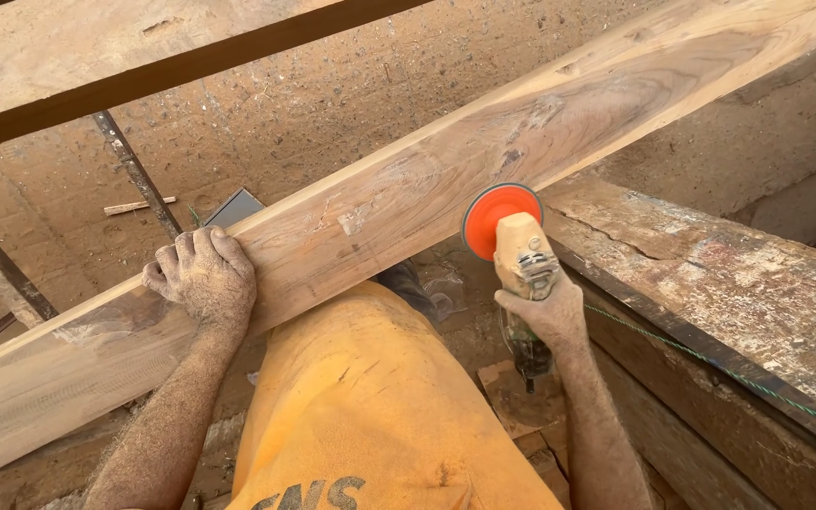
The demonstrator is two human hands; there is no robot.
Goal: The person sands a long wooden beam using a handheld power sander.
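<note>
A long wooden plank (408, 189) runs diagonally from the lower left to the upper right. My left hand (205, 276), dusted with sawdust, rests on the plank's top with its fingers curled over the far edge. My right hand (545, 312) grips a dust-covered angle grinder (524, 274). Its orange disc (498, 215) stands against the plank's near edge. My orange shirt fills the lower middle.
A weathered, paint-flecked wooden bench (729, 293) lies at the right, with a green cord (710, 364) along its edge. Dark metal bars (139, 175) and a dark beam (162, 71) cross the sawdust-covered ground. A small stick (139, 205) lies there.
</note>
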